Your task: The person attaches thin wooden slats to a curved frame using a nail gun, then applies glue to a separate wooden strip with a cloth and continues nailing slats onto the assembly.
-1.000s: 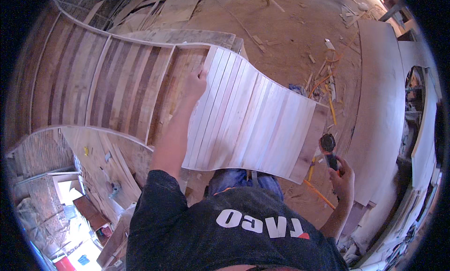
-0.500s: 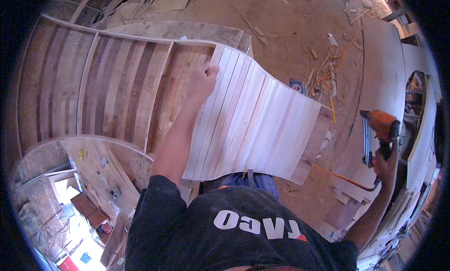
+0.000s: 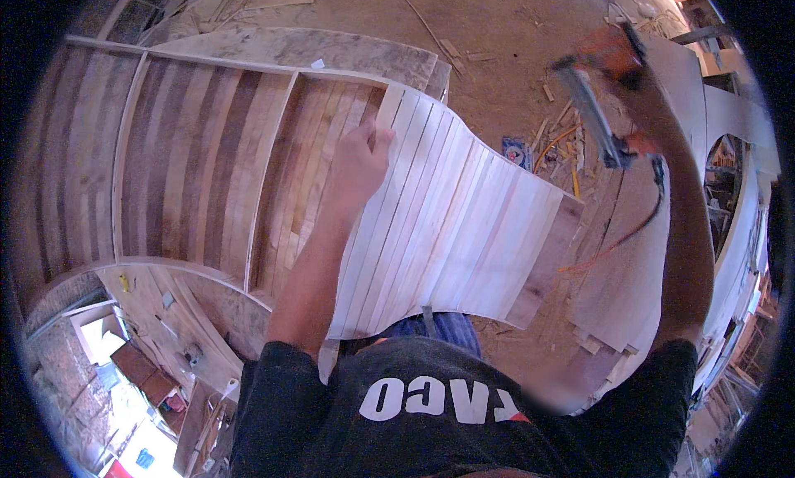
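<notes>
In front of me lies a long curved wooden frame, its near-right part covered with pale slats [image 3: 439,205] laid side by side. My left hand [image 3: 364,163] is closed on the end slat [image 3: 392,107], where the slatted part meets an open bay. My right hand [image 3: 644,101] grips an orange and black nail gun [image 3: 609,56], raised off to the right of the frame and blurred by motion. Its long grey magazine [image 3: 592,110] slants downward, and a hose [image 3: 621,242] trails below it. The fingers of that hand are partly smeared.
The frame's open bays [image 3: 195,163] stretch to the left, split by thin crosspieces [image 3: 272,180]. Wood scraps [image 3: 571,139] litter the brown floor [image 3: 505,72]. Large pale sheets [image 3: 671,72] stand along the right side. Boards and a bright area [image 3: 149,432] are at lower left.
My right hand has swung up and inward with the nail gun, from low on the right. My left hand stays at the end slat. The view has shifted slightly.
</notes>
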Available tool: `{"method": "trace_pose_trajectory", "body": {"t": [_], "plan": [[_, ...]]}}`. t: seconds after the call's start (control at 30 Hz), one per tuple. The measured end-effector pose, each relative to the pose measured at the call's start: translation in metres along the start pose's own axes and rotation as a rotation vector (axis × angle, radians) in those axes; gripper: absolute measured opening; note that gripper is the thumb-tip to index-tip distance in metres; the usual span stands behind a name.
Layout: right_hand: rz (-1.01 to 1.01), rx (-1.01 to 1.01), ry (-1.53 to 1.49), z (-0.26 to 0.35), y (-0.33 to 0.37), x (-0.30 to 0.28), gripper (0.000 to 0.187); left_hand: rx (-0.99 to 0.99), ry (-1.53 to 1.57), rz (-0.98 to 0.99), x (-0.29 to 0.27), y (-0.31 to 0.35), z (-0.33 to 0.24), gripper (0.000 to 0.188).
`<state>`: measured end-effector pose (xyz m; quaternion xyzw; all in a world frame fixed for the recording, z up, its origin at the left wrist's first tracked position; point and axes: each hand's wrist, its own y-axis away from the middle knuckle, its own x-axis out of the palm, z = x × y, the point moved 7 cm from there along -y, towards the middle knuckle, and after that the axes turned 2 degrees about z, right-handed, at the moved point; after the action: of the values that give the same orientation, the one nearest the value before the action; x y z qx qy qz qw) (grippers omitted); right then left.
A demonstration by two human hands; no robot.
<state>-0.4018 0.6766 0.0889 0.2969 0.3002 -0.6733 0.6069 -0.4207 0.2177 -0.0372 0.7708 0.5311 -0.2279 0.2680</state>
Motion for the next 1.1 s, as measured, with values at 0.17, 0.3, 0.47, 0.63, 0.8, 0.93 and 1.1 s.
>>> {"method": "trace_pose_trajectory", "body": {"t": [0.17, 0.3, 0.47, 0.63, 0.8, 0.93, 1.1], "plan": [[0.454, 0.095, 0.079, 0.062, -0.08, 0.103, 0.044, -0.026, 0.003, -0.037, -0.003, 0.004, 0.01, 0.033], [0.479, -0.081, -0.15, 0.065, -0.118, 0.165, 0.048, -0.037, 0.029, -0.009, 0.006, -0.003, 0.02, 0.031], [0.61, 0.182, 0.02, 0.037, -0.151, 0.214, 0.046, -0.026, 0.06, -0.029, 0.005, -0.002, 0.009, 0.033], [0.847, 0.257, -0.116, 0.049, -0.15, 0.242, 0.042, -0.001, -0.025, -0.072, 0.008, -0.002, 0.022, 0.043], [0.87, 0.343, -0.149, 0.044, -0.154, 0.253, 0.04, 0.053, 0.011, -0.093, 0.009, -0.002, 0.02, 0.044], [0.904, 0.346, -0.087, 0.041, -0.156, 0.258, 0.036, 0.092, -0.009, -0.105, 0.01, -0.002, 0.02, 0.044], [0.983, 0.295, -0.112, 0.045, -0.158, 0.263, 0.034, 0.079, -0.005, -0.101, 0.008, -0.003, 0.015, 0.043]]}}
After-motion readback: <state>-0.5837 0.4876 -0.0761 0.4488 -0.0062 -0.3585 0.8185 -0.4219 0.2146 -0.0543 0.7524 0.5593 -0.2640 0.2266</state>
